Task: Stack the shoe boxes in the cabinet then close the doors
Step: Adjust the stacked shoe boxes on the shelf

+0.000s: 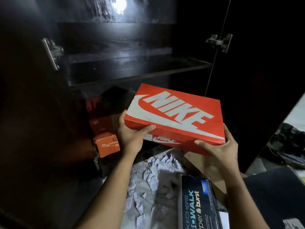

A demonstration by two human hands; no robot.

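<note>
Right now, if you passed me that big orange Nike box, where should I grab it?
Hold the Nike shoe box at its two near corners, one hand from each side, like the left hand and right hand here: thumbs on the near side, fingers round the short ends. It's wide, flat and tilted, so one hand alone would likely let it tip.

Matt orange cardboard shoe box, glossy dark wood cabinet with metal hinges, crumpled white paper.

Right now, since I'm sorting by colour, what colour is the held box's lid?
Nike shoe box lid: orange-red with white logo; head view.
</note>
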